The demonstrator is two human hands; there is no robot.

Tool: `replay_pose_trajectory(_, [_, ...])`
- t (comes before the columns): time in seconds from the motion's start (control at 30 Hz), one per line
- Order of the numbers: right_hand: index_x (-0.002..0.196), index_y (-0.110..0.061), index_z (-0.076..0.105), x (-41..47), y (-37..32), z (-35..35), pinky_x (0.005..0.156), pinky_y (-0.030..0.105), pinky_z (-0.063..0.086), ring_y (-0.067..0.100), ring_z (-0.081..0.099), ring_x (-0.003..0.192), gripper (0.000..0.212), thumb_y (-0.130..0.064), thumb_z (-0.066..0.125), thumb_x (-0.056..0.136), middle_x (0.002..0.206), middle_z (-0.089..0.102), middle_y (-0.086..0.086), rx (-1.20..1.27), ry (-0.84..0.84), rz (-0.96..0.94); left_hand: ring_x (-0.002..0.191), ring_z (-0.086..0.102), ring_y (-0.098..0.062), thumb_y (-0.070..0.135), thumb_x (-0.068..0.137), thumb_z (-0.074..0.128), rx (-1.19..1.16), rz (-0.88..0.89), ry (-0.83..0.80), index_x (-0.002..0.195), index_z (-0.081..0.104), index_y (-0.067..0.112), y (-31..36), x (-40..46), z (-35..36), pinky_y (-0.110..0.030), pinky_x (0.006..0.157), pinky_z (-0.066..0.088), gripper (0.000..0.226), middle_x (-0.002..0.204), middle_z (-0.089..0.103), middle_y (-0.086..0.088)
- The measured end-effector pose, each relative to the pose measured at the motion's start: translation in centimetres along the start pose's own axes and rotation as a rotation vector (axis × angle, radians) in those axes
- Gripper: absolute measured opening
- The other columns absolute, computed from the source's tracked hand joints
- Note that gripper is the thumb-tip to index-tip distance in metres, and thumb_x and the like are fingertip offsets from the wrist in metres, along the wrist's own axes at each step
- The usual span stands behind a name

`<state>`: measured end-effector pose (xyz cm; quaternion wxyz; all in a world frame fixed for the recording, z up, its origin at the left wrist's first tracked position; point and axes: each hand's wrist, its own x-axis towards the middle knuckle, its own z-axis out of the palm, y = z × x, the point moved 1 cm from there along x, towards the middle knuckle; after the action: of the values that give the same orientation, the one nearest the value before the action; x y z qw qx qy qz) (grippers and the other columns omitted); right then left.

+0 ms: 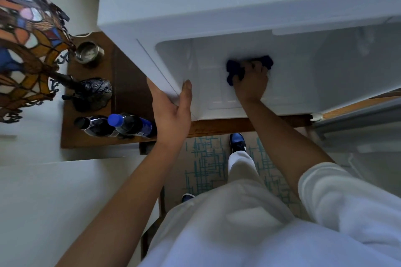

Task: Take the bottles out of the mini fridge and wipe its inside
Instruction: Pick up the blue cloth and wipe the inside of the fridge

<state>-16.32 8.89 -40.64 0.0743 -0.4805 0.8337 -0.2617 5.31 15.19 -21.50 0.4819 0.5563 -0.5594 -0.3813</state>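
The white mini fridge (217,2) stands on a wooden table with its door swung open to the right. No bottle shows inside it. My right hand (251,82) reaches in and presses a dark blue cloth (235,67) against the white floor of the fridge. My left hand (173,110) grips the fridge's front left edge, thumb on the inner side. Two dark soda bottles stand on the table left of the fridge, one with a black cap (93,124) and one with a blue cap (130,124).
A stained-glass lamp (28,45) with a dark metal base (91,93) fills the left side of the wooden table (217,125). A small metal bowl (89,52) sits behind it. The open fridge door (364,119) juts out at right. A patterned rug (206,165) lies underfoot.
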Motion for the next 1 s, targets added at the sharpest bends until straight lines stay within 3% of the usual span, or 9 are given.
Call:
replay_pose_trajectory(0.13, [0.112, -0.009, 0.071, -2.2, -3.3, 0.1, 0.081, 0.041, 0.055, 0.037, 0.061, 0.105, 0.031, -0.014, 0.066, 0.082, 0.115, 0.065, 0.018, 0.197, -0.011, -0.224, 0.125, 0.056, 0.004, 0.008, 0.101, 0.062, -0.013, 0.010, -0.009, 0.135, 0.029, 0.041, -0.1, 0.0, -0.1, -0.015, 0.107, 0.043, 0.058, 0.134, 0.055, 0.011])
replay_pose_trajectory(0.2, [0.118, -0.007, 0.070, -2.9, -5.7, 0.1, 0.088, 0.033, 0.051, 0.036, 0.060, 0.113, 0.035, -0.008, 0.064, 0.083, 0.123, 0.064, 0.018, 0.293, 0.022, -0.241, 0.126, 0.056, 0.000, 0.007, 0.101, 0.063, -0.016, 0.018, -0.013, 0.138, 0.030, 0.034, -0.3, 0.0, -0.1, -0.016, 0.106, 0.043, 0.056, 0.137, 0.055, 0.004])
replay_pose_trajectory(0.27, [0.126, -0.004, 0.067, -2.7, -7.8, 0.5, 0.100, 0.030, 0.046, 0.036, 0.058, 0.124, 0.040, -0.002, 0.062, 0.087, 0.133, 0.061, 0.020, 0.369, 0.069, -0.202, 0.126, 0.056, 0.000, 0.006, 0.101, 0.062, -0.025, 0.015, -0.017, 0.136, 0.032, 0.035, -0.3, 0.0, -0.1, -0.019, 0.108, 0.044, 0.054, 0.136, 0.054, 0.008])
replay_pose_trajectory(0.4, [0.135, 0.000, 0.062, -2.1, -9.5, 2.6, 0.111, 0.046, 0.046, 0.040, 0.057, 0.129, 0.049, -0.003, 0.065, 0.086, 0.140, 0.059, 0.023, 0.261, 0.025, -0.287, 0.128, 0.056, -0.003, 0.004, 0.101, 0.062, -0.030, 0.007, 0.007, 0.135, 0.032, 0.040, -0.2, 0.0, -0.1, -0.030, 0.113, 0.045, 0.058, 0.135, 0.053, 0.011])
replay_pose_trajectory(0.6, [0.124, -0.004, 0.069, -2.5, -7.6, 4.0, 0.095, 0.049, 0.052, 0.037, 0.066, 0.108, 0.043, -0.017, 0.067, 0.083, 0.127, 0.071, 0.014, 0.025, -0.131, -0.367, 0.124, 0.057, 0.005, 0.004, 0.101, 0.062, 0.007, -0.004, 0.015, 0.136, 0.028, 0.041, 0.0, 0.0, -0.1, -0.018, 0.106, 0.045, 0.061, 0.133, 0.053, 0.016])
replay_pose_trajectory(0.67, [0.118, -0.003, 0.072, -2.1, -7.7, 3.6, 0.091, 0.049, 0.051, 0.037, 0.067, 0.104, 0.039, -0.020, 0.066, 0.083, 0.120, 0.073, 0.015, -0.004, -0.148, -0.364, 0.124, 0.058, 0.004, 0.004, 0.101, 0.062, 0.001, -0.003, 0.021, 0.136, 0.029, 0.040, 0.1, 0.0, -0.1, -0.020, 0.107, 0.045, 0.060, 0.133, 0.054, 0.015])
replay_pose_trajectory(0.87, [0.096, -0.005, 0.072, -3.8, -7.3, 1.6, 0.082, 0.042, 0.044, 0.034, 0.064, 0.098, 0.027, -0.029, 0.060, 0.093, 0.100, 0.072, 0.013, 0.039, -0.280, -0.341, 0.127, 0.058, -0.008, 0.005, 0.100, 0.064, -0.010, -0.005, 0.004, 0.142, 0.027, 0.028, -0.1, 0.0, -0.2, -0.025, 0.108, 0.047, 0.060, 0.135, 0.056, 0.001])
replay_pose_trajectory(1.0, [0.070, -0.020, 0.055, -3.9, -6.5, -0.8, 0.068, 0.037, 0.044, 0.029, 0.064, 0.072, 0.022, -0.039, 0.052, 0.081, 0.071, 0.063, 0.002, 0.176, -0.335, -0.297, 0.126, 0.059, -0.014, 0.008, 0.099, 0.065, 0.022, -0.035, -0.022, 0.141, 0.031, 0.022, -0.3, 0.2, -0.3, -0.021, 0.103, 0.048, 0.056, 0.133, 0.057, -0.005])
